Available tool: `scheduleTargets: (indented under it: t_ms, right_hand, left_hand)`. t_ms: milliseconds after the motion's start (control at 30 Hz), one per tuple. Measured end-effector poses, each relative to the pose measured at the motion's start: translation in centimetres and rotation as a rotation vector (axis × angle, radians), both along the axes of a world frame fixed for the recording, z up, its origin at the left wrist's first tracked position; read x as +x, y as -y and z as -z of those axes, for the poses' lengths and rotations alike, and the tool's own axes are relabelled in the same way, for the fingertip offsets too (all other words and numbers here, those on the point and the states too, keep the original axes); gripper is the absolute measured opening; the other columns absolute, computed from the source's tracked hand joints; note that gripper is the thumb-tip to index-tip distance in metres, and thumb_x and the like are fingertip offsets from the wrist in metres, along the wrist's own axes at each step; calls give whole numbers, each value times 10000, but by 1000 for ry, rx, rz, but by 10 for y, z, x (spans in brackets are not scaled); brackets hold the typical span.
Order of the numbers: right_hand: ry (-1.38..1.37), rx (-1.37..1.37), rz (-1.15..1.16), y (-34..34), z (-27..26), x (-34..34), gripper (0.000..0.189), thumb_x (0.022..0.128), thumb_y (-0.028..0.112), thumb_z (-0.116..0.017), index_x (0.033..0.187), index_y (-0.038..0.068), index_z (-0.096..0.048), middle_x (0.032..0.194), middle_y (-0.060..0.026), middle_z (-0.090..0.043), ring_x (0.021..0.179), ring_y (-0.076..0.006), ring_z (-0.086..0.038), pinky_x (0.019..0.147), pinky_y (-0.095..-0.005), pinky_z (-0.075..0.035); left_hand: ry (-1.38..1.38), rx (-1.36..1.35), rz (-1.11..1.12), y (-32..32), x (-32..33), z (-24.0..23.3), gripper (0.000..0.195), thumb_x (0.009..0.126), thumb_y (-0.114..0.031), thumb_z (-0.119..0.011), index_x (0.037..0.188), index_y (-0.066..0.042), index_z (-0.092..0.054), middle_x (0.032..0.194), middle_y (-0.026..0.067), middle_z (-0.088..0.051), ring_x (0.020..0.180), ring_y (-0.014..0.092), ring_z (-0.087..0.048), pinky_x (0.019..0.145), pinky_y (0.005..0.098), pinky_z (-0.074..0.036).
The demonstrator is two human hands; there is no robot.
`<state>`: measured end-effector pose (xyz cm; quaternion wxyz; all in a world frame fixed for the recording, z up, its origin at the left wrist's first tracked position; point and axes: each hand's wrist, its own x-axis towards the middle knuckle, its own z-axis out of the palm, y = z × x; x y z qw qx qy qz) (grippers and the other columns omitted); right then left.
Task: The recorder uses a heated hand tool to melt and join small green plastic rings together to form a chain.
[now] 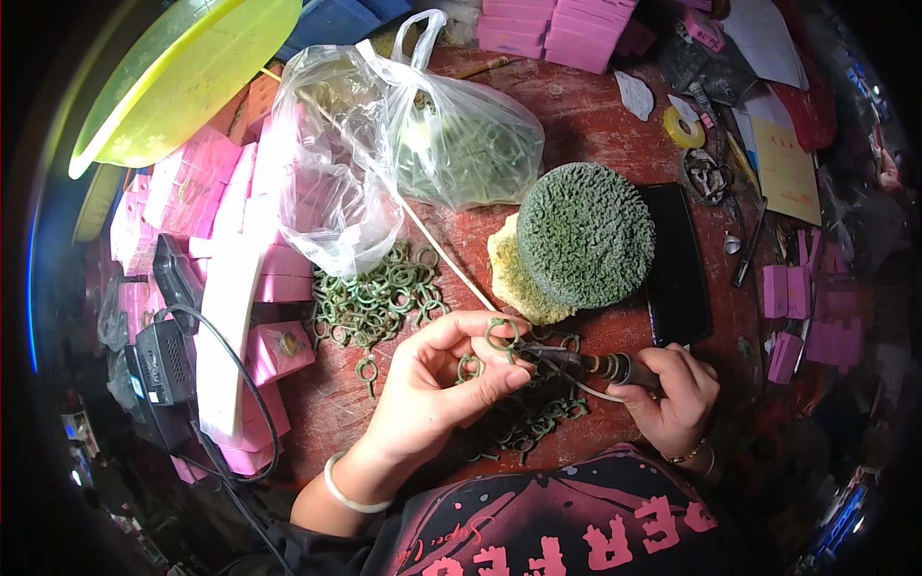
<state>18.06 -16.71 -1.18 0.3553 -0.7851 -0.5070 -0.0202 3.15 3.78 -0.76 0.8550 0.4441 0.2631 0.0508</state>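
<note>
My left hand (446, 381) pinches a green wax ring piece (497, 335) between thumb and fingertips, and a second green ring (469, 369) rests within the fingers. My right hand (673, 399) grips the dark handle of a corded hand tool, like a soldering iron or wax pen (612, 369), its metal tip at the held ring. Many green rings with short stems lie in a pile (382, 295) beyond my left hand, and more lie in a shaded heap (533, 421) below the tool. A round green textured block (587, 234) sits on a yellow sponge-like piece (533, 288) beyond my hands.
Clear plastic bags (461, 151), one holding green pieces, lie behind. Pink blocks (277, 270) and a white strip (230, 338) stand left, near a yellow-green basin (187, 79). A black phone-like slab (677, 266), tape roll (683, 128) and pen (750, 245) lie right. A thin stick (439, 241) crosses the red tabletop.
</note>
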Motion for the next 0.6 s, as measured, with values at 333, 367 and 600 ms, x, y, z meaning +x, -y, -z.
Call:
scheduleTargets:
  t_ms: [333, 367, 600]
  right_hand:
    - [-7, -33, -9, -1, -1, -1, 386, 735, 314, -816, 844, 20, -591, 603, -35, -486, 457, -173, -479, 408, -302, -373]
    - [-7, -33, -10, 0, -1, -1, 386, 735, 314, -816, 844, 20, -591, 603, -35, -486, 457, -173, -479, 408, -302, -373]
    - [-3, -29, -10, 0, 0, -1, 385, 742, 324, -809, 837, 21, -592, 602, -33, -482, 456, -174, -476, 414, -299, -367]
  left_hand:
    - [14, 44, 16, 1, 0, 0, 384, 823, 22, -712, 1179, -19, -575, 817, -16, -632, 580, 5, -472, 467, 159, -322]
    - [13, 48, 15, 1, 0, 0, 386, 823, 22, -712, 1181, -17, -574, 819, -16, -632, 581, 5, -473, 467, 160, -323]
    - [14, 57, 19, 1, 1, -2, 407, 821, 26, -713, 1199, -11, -567, 833, -15, -638, 623, 6, -499, 493, 155, -345]
